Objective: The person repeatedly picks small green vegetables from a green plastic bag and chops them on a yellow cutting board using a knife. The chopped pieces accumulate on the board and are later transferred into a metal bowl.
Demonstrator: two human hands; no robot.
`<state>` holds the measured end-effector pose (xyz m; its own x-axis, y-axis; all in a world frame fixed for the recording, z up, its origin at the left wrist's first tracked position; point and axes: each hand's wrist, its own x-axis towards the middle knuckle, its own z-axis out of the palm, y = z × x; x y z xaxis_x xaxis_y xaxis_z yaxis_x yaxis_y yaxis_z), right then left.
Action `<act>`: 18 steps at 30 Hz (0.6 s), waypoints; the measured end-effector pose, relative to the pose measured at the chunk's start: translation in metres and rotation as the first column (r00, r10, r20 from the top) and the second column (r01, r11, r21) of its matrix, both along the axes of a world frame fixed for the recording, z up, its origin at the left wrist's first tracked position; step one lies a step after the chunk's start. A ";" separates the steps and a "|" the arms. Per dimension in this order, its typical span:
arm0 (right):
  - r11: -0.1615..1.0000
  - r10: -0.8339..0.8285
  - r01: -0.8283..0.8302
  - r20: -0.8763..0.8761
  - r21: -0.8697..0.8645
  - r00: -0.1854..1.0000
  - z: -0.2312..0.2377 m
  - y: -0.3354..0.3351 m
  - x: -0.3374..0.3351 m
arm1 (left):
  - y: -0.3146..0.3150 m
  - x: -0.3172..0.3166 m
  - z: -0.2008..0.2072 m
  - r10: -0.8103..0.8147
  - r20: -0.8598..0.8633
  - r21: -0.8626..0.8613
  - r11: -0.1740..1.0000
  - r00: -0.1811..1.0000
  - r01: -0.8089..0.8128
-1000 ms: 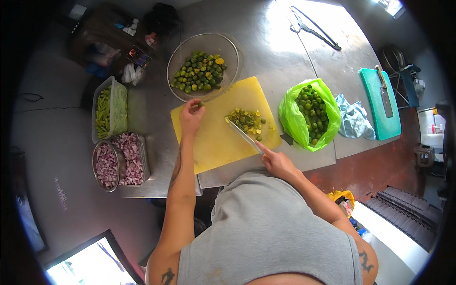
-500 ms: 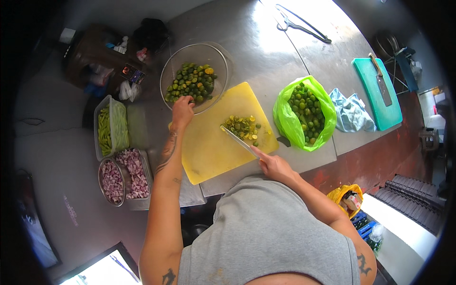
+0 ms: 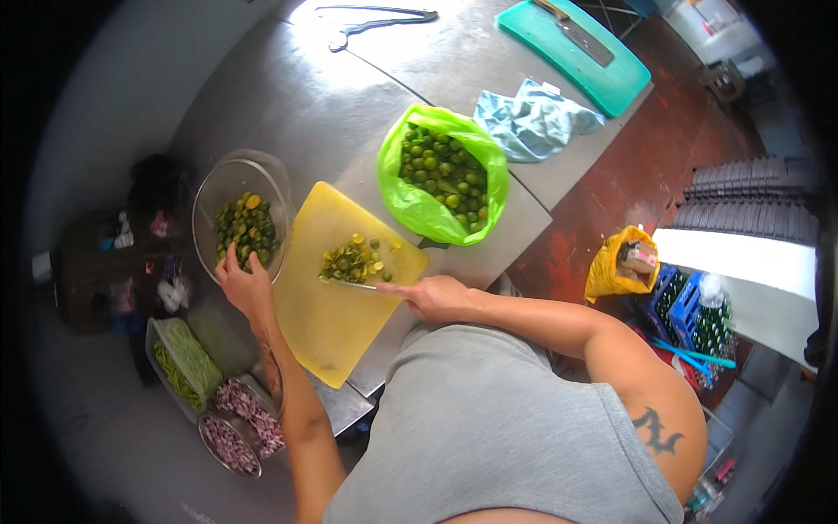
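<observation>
My left hand (image 3: 244, 281) reaches over the near rim of a round metal bowl (image 3: 229, 176), its fingers apart at the small green citrus fruits (image 3: 240, 229) inside. I make out nothing held in it. My right hand (image 3: 439, 299) grips a knife (image 3: 353, 284) by its handle, most of which the fingers hide. The blade points left and lies beside a pile of cut green and yellow citrus pieces (image 3: 347, 259) on a yellow cutting board (image 3: 327, 327). A few small whole-looking fruits sit at the pile's right side.
Beyond the board stands an open bright green plastic bag (image 3: 393, 196) full of small green citrus. A light blue cloth (image 3: 532, 122) and a teal board (image 3: 559, 52) with a cleaver (image 3: 587, 44) are farther right. Tongs (image 3: 375, 22) lie at the back. Chopped onions (image 3: 249, 410) stand at the left.
The view has turned, so the table's things appear farther left. My left hand's fingers, closed together before, are spread at the fruits in the bowl. The knife stays in my right hand by the pile.
</observation>
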<state>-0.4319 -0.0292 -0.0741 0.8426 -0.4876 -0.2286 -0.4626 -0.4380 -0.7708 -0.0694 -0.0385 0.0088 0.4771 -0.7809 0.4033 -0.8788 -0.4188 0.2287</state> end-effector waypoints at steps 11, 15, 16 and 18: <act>0.992 0.117 -0.119 0.045 0.042 0.992 -0.023 -0.009 0.001 | -0.178 -0.263 -0.060 -0.715 -0.358 0.076 0.619 0.601 0.782; 0.996 0.091 -0.092 0.019 0.020 0.996 -0.026 -0.007 -0.007 | -0.212 -0.263 -0.070 -0.729 -0.360 0.164 0.566 0.583 0.808; 0.996 0.087 -0.087 -0.007 0.020 0.996 -0.026 -0.007 -0.009 | -0.218 -0.260 -0.070 -0.705 -0.458 0.128 0.551 0.542 0.825; 0.996 0.083 -0.085 0.054 0.031 0.995 -0.026 -0.011 -0.010 | -0.235 -0.256 -0.068 -0.632 -0.627 0.062 0.543 0.456 0.837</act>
<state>-0.4422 -0.0404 -0.1001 0.8916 -0.4074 -0.1976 -0.3835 -0.4476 -0.8078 -0.3256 -0.2737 -0.0591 -0.3149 -0.9485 -0.0344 -0.6822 0.2010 0.7030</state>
